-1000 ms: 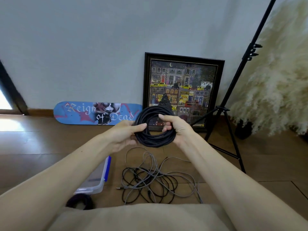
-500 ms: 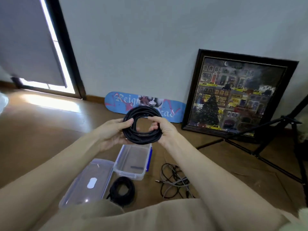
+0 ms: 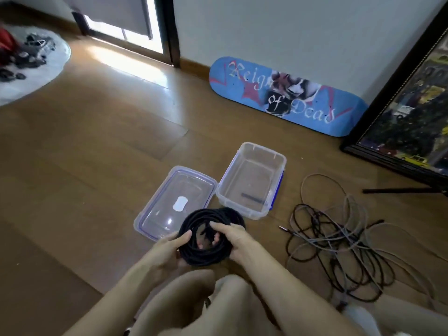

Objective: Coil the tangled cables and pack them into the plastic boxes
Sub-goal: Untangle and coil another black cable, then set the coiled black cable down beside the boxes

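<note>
I hold a coiled black cable [image 3: 206,253] low over the floor, just above my knees. My left hand [image 3: 167,248] grips the coil's left side, and my right hand [image 3: 232,241] grips its right side with the fingers through the loop. An open clear plastic box [image 3: 252,207] with blue clips stands on the floor just beyond the coil. Its clear lid [image 3: 164,209] lies flat to the left of it. A tangle of black and grey cables [image 3: 339,243] sprawls on the floor to the right.
A blue skateboard deck [image 3: 286,95] leans on the wall behind the box. A framed picture [image 3: 407,112] stands at the right, with a black tripod leg [image 3: 400,190] before it. A white round rug [image 3: 36,69] with dark items lies far left.
My view has swung left and down. Both hands have lowered the black coil from chest height to just above the floor, near the lid and box.
</note>
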A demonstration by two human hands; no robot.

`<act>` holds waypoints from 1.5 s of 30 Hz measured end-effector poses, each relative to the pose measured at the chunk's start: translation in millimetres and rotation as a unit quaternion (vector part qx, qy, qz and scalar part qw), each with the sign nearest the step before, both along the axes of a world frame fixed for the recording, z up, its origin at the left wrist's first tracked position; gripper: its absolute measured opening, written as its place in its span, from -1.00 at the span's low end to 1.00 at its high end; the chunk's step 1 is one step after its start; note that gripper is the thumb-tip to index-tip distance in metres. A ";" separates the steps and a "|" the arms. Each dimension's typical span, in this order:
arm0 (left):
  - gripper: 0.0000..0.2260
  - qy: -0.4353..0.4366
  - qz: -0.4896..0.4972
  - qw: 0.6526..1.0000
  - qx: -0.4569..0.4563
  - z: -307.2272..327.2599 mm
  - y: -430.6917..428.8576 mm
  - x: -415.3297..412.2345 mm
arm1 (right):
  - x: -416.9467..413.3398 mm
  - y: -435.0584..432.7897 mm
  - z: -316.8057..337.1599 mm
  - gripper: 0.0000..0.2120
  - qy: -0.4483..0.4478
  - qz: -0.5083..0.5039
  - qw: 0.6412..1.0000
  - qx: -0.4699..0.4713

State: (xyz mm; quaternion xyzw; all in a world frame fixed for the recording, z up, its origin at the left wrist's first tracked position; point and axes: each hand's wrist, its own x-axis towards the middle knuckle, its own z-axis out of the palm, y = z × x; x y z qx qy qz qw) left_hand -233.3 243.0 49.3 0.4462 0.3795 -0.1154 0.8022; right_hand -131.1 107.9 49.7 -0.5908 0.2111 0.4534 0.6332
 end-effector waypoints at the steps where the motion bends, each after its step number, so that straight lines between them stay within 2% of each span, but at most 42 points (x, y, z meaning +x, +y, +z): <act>1: -0.79 0.011 0.012 1.000 -0.026 -11.7 -2.9 -5.7 | -5.7 -3.3 -14.4 -0.87 0.006 0.011 1.000 -0.016; 3: -0.81 0.027 0.036 0.997 -0.058 -35.4 -7.3 -15.6 | -15.4 -8.5 -42.5 -0.88 0.012 0.037 0.998 -0.050; 5: -0.78 0.049 0.029 0.997 -0.048 -58.1 -11.6 -22.9 | -22.6 -13.8 -66.7 -0.92 0.001 0.075 0.993 -0.092; 10: -0.78 0.095 0.020 0.995 -0.023 -90.3 -15.0 -21.8 | -25.2 -19.1 -102.3 -0.81 -0.053 0.146 0.972 -0.175; 13: -0.84 0.107 0.019 0.994 -0.016 -100.9 -14.1 -15.4 | -22.4 -16.2 -108.2 -0.75 -0.142 0.199 0.932 -0.267; 15: -0.83 0.109 0.014 0.994 -0.002 -103.9 -12.1 -13.1 | -23.5 -16.8 -109.9 -0.71 -0.183 0.231 0.912 -0.285; 17: -0.80 0.109 -0.008 0.994 0.022 -105.1 -8.1 -10.5 | -26.7 -16.2 -112.2 -0.64 -0.192 0.233 0.907 -0.294; 20: -0.84 0.113 -0.022 0.991 0.067 -102.9 -3.3 -5.0 | -28.4 -11.3 -116.8 -0.70 -0.187 0.194 0.924 -0.271; 23: -0.89 0.090 -0.017 0.990 0.104 -101.1 3.5 6.4 | -24.8 -4.7 -115.4 -0.60 -0.176 0.152 0.942 -0.240; 27: -0.91 0.085 -0.011 0.988 0.127 -95.1 20.4 22.0 | -17.5 -1.1 -116.6 -0.63 -0.142 0.088 0.967 -0.191; 33: -0.79 0.097 -0.074 0.988 0.094 -91.0 28.1 6.8 | -30.0 -2.4 -121.5 -0.53 -0.168 0.134 0.960 -0.182; 37: -0.79 0.107 -0.045 0.984 0.133 -95.8 30.4 4.9 | -36.1 -3.4 -120.6 -0.45 -0.232 0.165 0.939 -0.191; 42: -0.75 0.111 0.027 0.977 0.179 -101.6 28.9 12.9 | -36.0 -8.2 -118.6 -0.47 -0.222 0.164 0.945 -0.176; 45: -0.70 0.116 0.067 0.962 0.236 -102.2 26.4 10.1 | -33.4 -10.5 -120.2 -0.51 -0.213 0.157 0.948 -0.175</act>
